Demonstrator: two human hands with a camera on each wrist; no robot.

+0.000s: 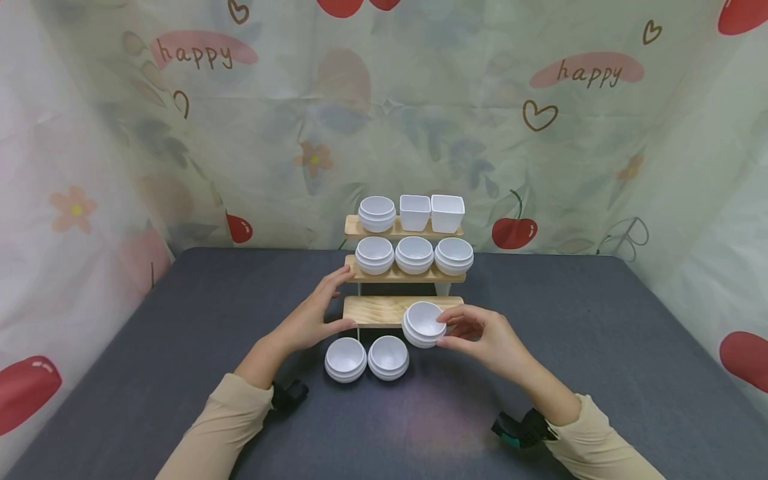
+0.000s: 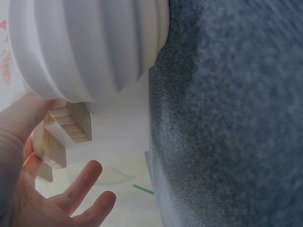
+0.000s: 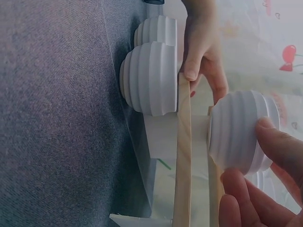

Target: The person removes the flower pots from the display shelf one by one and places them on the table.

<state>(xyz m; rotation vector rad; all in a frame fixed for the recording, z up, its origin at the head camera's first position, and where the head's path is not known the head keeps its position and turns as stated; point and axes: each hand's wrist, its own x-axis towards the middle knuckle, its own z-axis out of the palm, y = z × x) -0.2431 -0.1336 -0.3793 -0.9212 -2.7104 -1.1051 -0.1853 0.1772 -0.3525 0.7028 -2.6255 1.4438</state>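
Observation:
My right hand [image 1: 485, 335] pinches a small white ribbed bowl [image 1: 421, 325] by its right side. In the right wrist view this bowl [image 3: 241, 132] is held above the lowest shelf's level, thumb on its rim side and fingers under it. The bowl overlaps the front of the bottom wooden shelf [image 1: 372, 311] in the head view. At the left end of the three-tier stand, my left hand [image 1: 309, 317] is spread, thumb at the bottom shelf and fingertips at the middle shelf [image 1: 408, 278]. Two more ribbed bowls [image 1: 345, 360] [image 1: 389, 358] stand on the table before the stand.
Three round bowls [image 1: 414, 255] line the middle shelf. The top shelf [image 1: 393, 231] carries one round bowl [image 1: 377, 214] and two square cups [image 1: 447, 214]. A dark grey cloth [image 1: 570, 333] covers the table. Printed fabric [image 1: 420, 120] hangs behind and at both sides.

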